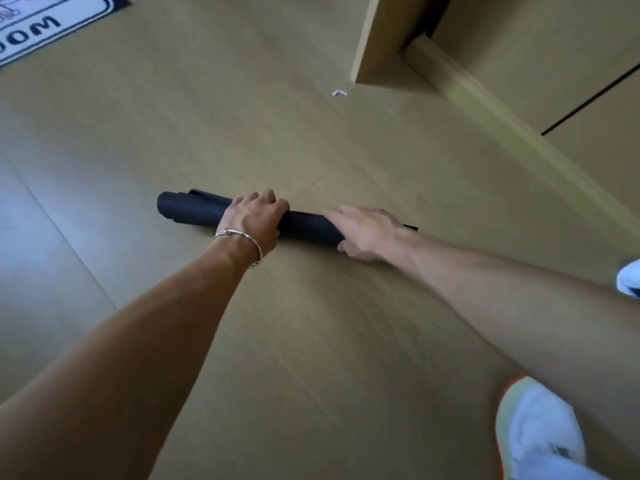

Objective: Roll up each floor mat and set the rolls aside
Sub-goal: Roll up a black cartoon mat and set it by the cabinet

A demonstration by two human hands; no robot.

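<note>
Left hand (254,216) grips rolled mat (194,210); right hand (363,230) presses.

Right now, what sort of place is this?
Likely a room in a home: wood-look floor, wooden door frame, and a printed floor mat beyond the rolled mat.

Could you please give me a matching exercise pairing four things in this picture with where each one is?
Things: 1 rolled black floor mat; 2 flat white floor mat with black border; 3 small white paper scrap; 4 thin silver bracelet.
Places: A beside the wooden door frame; B under the left hand and right hand; C top left corner of view; D round the left wrist.
Pairs: 1-B; 2-C; 3-A; 4-D.
</note>
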